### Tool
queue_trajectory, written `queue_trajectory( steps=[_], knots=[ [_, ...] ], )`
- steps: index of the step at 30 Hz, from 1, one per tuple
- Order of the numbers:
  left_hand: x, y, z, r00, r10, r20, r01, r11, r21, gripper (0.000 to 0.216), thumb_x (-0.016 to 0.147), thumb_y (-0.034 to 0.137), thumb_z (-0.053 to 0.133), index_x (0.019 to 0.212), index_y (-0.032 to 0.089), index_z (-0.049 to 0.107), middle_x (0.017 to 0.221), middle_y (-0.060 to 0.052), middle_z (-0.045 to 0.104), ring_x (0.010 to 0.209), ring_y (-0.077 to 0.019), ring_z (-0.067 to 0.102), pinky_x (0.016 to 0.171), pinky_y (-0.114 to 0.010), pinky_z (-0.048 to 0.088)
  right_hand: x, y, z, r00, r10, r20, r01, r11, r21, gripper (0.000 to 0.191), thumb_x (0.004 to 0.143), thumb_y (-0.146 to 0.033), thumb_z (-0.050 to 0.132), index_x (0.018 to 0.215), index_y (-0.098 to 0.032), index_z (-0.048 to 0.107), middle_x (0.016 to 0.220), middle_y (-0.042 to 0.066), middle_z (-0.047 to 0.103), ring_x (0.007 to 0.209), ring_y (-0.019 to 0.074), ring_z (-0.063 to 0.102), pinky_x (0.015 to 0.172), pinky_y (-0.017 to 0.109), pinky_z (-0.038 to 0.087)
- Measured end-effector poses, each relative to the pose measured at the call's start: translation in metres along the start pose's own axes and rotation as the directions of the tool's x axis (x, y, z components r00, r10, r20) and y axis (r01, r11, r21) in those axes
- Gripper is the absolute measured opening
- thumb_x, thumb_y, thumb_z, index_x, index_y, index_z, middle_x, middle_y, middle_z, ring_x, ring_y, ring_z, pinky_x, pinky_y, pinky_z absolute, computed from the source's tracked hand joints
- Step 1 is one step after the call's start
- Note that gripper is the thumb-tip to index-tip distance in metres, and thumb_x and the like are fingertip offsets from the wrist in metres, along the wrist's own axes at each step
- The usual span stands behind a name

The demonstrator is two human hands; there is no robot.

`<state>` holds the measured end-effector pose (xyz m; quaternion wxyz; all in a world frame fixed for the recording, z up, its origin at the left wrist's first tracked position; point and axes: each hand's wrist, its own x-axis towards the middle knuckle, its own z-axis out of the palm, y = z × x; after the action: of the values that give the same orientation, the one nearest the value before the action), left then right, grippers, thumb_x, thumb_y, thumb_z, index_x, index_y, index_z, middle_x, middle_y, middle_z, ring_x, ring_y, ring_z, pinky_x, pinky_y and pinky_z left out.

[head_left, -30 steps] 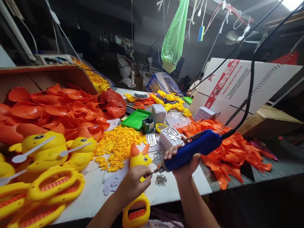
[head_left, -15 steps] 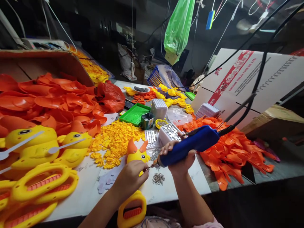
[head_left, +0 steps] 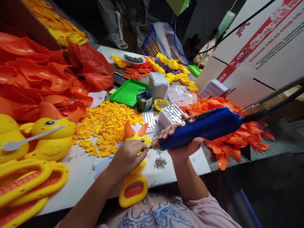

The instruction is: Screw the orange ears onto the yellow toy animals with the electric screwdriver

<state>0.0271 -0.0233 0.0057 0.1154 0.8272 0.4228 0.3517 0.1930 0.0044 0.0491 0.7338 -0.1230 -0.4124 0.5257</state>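
Observation:
My left hand [head_left: 125,157] grips a yellow duck-shaped toy [head_left: 134,182] with orange ears, lying across the table's near edge. My right hand [head_left: 182,144] holds a blue electric screwdriver [head_left: 201,128] nearly level, its tip [head_left: 152,146] touching the toy just beside my left fingers. A black cable [head_left: 273,101] runs from the tool's rear to the upper right. A small pile of loose screws [head_left: 160,162] lies on the white tabletop just below the tool.
Finished yellow duck toys [head_left: 47,136] and yellow handles [head_left: 26,186] crowd the left. Orange plastic parts [head_left: 42,79] heap behind them and at right [head_left: 228,145]. Small yellow pieces [head_left: 104,126], a green tray [head_left: 129,92], white boxes [head_left: 171,115] and a cardboard carton [head_left: 258,53] stand beyond.
The view has tipped downward and closer, showing my shirt. My hands, the toy and the screwdriver keep the same hold, with the tool tip still at the toy.

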Motion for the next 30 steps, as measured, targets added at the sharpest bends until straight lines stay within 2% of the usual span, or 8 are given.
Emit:
queue_trajectory(
  steps=[8,10,13,17,19,21,26,30],
  knots=[
    [0.007,-0.012,-0.007,0.999,0.048,-0.01,-0.048,0.998,0.036,0.011,0.089,0.022,0.057,0.085,0.016,0.064,0.076,-0.003,0.068,0.071,-0.0164,0.063,0.066,-0.029,0.05,0.012,0.013,-0.008,1.0,-0.008,0.022,0.008,1.0,0.005,0.043,0.079,-0.065,0.055,0.096,-0.027,0.063,0.067,-0.001,0.063,0.053,0.0171,0.062,0.05,0.032,0.053],
    [0.012,-0.024,-0.012,0.994,-0.021,-0.104,0.028,0.997,0.065,0.016,0.085,0.033,0.064,0.089,0.018,0.065,0.08,-0.004,0.067,0.077,-0.0188,0.062,0.073,-0.033,0.05,0.014,0.015,-0.011,1.0,-0.011,0.016,0.011,1.0,-0.007,0.043,0.078,-0.064,0.057,0.097,-0.027,0.063,0.068,-0.001,0.063,0.053,0.0172,0.062,0.05,0.032,0.054],
    [0.026,-0.051,-0.019,0.944,-0.221,-0.246,0.257,0.958,0.124,0.033,0.081,0.048,0.064,0.099,0.02,0.067,0.098,-0.009,0.065,0.096,-0.0269,0.06,0.09,-0.045,0.047,0.019,0.017,-0.016,1.0,-0.004,-0.014,0.004,0.999,-0.032,0.041,0.077,-0.063,0.059,0.096,-0.027,0.062,0.067,-0.001,0.064,0.053,0.0171,0.062,0.051,0.032,0.054],
    [0.042,-0.079,-0.017,0.919,-0.394,-0.015,0.395,0.918,0.028,0.047,0.08,0.055,0.057,0.109,0.018,0.064,0.114,-0.011,0.062,0.115,-0.0312,0.054,0.104,-0.052,0.04,0.028,0.02,-0.016,0.997,-0.005,-0.082,-0.001,0.998,-0.069,0.047,0.075,-0.066,0.06,0.099,-0.026,0.061,0.065,-0.002,0.062,0.049,0.0162,0.06,0.049,0.031,0.053],
    [0.043,-0.083,-0.013,0.914,-0.393,0.099,0.396,0.918,-0.013,0.049,0.078,0.055,0.058,0.11,0.018,0.064,0.115,-0.011,0.057,0.115,-0.0294,0.054,0.105,-0.05,0.041,0.032,0.021,-0.014,0.996,-0.021,-0.088,0.015,0.998,-0.064,0.049,0.075,-0.068,0.059,0.101,-0.026,0.061,0.066,-0.001,0.062,0.049,0.0167,0.061,0.048,0.032,0.053],
    [0.039,-0.083,-0.01,0.926,-0.357,0.125,0.364,0.931,-0.039,0.046,0.076,0.052,0.061,0.107,0.018,0.066,0.114,-0.01,0.05,0.114,-0.0279,0.053,0.105,-0.047,0.042,0.035,0.022,-0.012,0.995,-0.033,-0.093,0.028,0.998,-0.052,0.051,0.075,-0.069,0.058,0.102,-0.026,0.06,0.066,-0.001,0.062,0.05,0.0177,0.062,0.047,0.032,0.054],
    [0.026,-0.081,-0.007,0.963,-0.269,-0.01,0.266,0.956,-0.124,0.024,0.075,0.04,0.069,0.09,0.021,0.069,0.103,-0.006,0.044,0.104,-0.0243,0.054,0.097,-0.044,0.046,0.031,0.024,-0.009,0.986,-0.068,-0.149,0.062,0.997,-0.045,0.054,0.072,-0.07,0.059,0.104,-0.027,0.06,0.061,-0.003,0.06,0.043,0.0169,0.058,0.041,0.031,0.052],
    [0.024,-0.081,-0.007,0.967,-0.249,-0.047,0.245,0.966,-0.078,0.015,0.075,0.036,0.071,0.081,0.022,0.071,0.1,-0.006,0.047,0.1,-0.0252,0.054,0.092,-0.046,0.046,0.022,0.025,-0.007,0.987,-0.09,-0.135,0.076,0.992,-0.101,0.051,0.071,-0.074,0.056,0.088,-0.027,0.062,0.061,-0.002,0.06,0.045,0.016,0.058,0.044,0.032,0.054]
  ],
)
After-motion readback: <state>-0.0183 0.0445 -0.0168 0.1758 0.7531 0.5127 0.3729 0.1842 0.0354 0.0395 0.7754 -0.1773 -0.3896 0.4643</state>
